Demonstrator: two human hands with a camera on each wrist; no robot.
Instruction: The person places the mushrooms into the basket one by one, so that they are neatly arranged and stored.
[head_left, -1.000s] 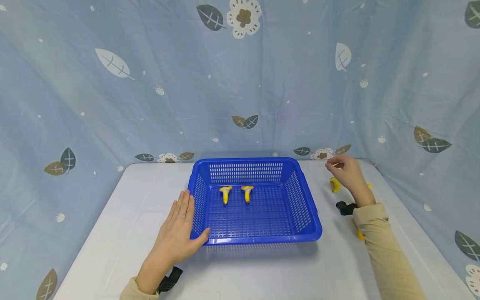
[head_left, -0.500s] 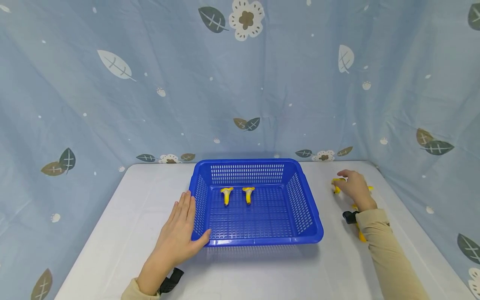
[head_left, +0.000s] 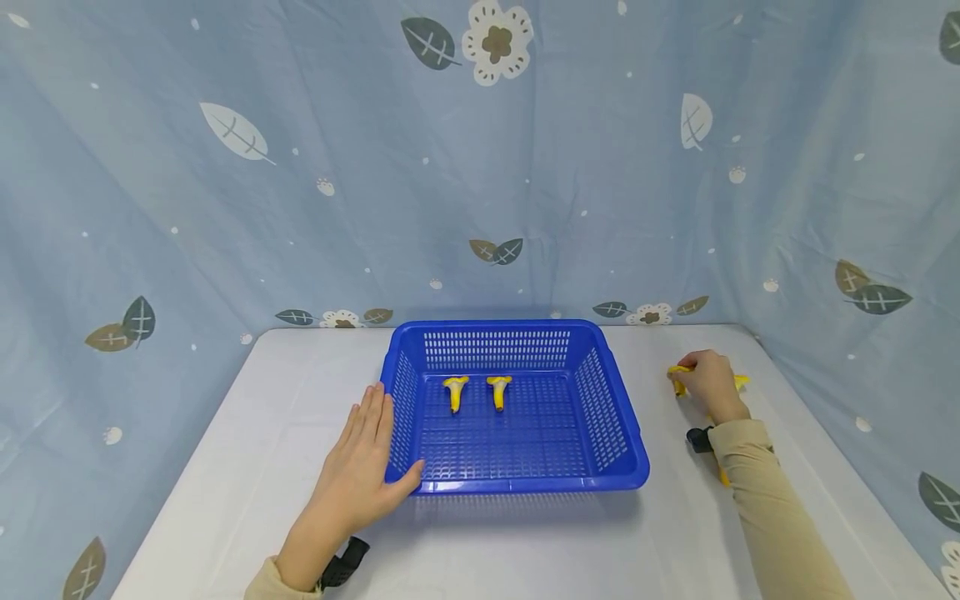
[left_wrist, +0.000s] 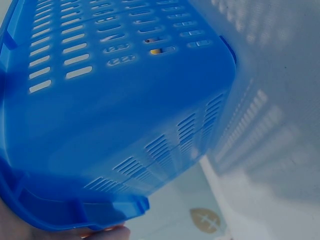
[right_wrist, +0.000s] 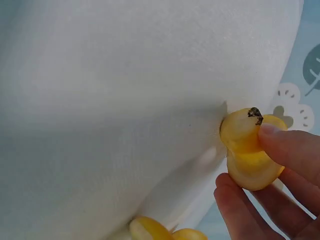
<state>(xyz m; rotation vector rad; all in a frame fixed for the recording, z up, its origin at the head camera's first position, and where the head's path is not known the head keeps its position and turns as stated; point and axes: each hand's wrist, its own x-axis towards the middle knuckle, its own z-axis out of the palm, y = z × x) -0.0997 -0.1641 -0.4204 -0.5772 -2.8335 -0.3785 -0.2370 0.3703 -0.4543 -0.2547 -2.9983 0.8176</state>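
Observation:
A blue plastic basket (head_left: pixel 525 483) stands on the white table, with two yellow mushroom-shaped pieces, a left one (head_left: pixel 455 393) and a right one (head_left: pixel 499 392), lying inside. My left hand (head_left: pixel 352 471) rests against the basket's left rim, fingers straight, thumb at the front rim. The left wrist view shows the basket's slotted wall (left_wrist: pixel 125 115) up close. Over on the right, my right hand (head_left: pixel 714 385) pinches a yellow mushroom (right_wrist: pixel 252 150) between thumb and fingers. A dark patch marks that mushroom's end, and my hand covers part of it.
More yellow pieces lie near my right arm: one (head_left: pixel 741 381) beyond the hand, another (head_left: pixel 723 477) half hidden under the forearm. In the right wrist view a yellow piece (right_wrist: pixel 150 230) shows at the bottom edge. A patterned blue curtain (head_left: pixel 337 208) hangs behind the table.
My right hand has come down to the table and taken hold of the yellow mushroom. My left hand stays at the basket; the whole view has shifted slightly.

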